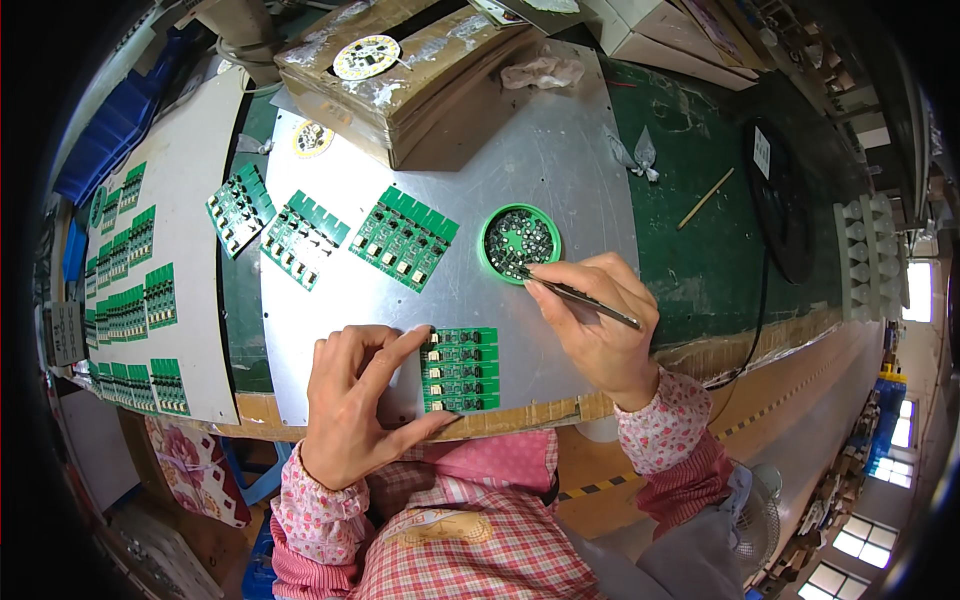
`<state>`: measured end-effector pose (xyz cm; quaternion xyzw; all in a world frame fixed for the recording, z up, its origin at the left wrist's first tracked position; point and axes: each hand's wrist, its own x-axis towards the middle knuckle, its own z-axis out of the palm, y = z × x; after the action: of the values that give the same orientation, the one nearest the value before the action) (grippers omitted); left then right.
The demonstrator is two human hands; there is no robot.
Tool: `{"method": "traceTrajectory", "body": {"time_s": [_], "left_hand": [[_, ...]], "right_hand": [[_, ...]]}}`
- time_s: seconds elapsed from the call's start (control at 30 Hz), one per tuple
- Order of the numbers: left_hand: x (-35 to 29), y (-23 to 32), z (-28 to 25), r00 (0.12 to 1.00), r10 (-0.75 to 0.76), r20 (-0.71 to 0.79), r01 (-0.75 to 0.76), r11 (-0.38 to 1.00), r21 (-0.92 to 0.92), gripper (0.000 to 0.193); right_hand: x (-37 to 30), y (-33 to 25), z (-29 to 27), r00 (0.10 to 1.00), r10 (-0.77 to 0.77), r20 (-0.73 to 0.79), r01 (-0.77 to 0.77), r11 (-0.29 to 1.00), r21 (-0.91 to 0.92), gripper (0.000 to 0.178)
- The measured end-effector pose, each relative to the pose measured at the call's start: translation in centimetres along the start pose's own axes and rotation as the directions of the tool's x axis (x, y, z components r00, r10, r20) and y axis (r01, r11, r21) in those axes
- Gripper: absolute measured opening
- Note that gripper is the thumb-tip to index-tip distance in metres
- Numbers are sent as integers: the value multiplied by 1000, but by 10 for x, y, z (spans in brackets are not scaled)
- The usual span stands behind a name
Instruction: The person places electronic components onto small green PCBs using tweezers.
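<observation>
My left hand [352,405] steadies a green circuit board panel [461,369] near the table's front edge, index finger at its far left corner and thumb along its near edge. The panel carries rows of black parts and pale, block-shaped parts. In my right hand [612,325] is a pair of dark tweezers [592,303], pinched between thumb and fingers. Its tips reach the near right rim of a round green dish [541,213] full of small black-and-silver components. Whether the tips grip a component is too small to tell.
Three more panels, among them a populated circuit board [404,238], lie beyond my left hand on the metal sheet [560,130]. A cardboard box [420,95] stands behind them. Many boards cover the pale board [205,300] at left. A wooden stick [705,198] lies at right.
</observation>
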<state>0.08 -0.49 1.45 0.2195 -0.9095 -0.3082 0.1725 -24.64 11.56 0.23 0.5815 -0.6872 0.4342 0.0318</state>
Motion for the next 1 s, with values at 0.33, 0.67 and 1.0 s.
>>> {"method": "traceTrajectory", "body": {"time_s": [0.33,0.67,1.0], "left_hand": [[0,1,-1,1000,-9,14,9,1000,-3,79],[1,3,-1,998,-45,43,44,999,12,81],[1,1,2,1000,9,-11,-10,1000,-8,78]], "right_hand": [[1,-2,0,999,18,-40,-17,1000,24,24],[-25,-27,-26,998,-40,54,48,986,-161,32],[-41,-21,-23,998,64,12,-63,992,-111,32]]}}
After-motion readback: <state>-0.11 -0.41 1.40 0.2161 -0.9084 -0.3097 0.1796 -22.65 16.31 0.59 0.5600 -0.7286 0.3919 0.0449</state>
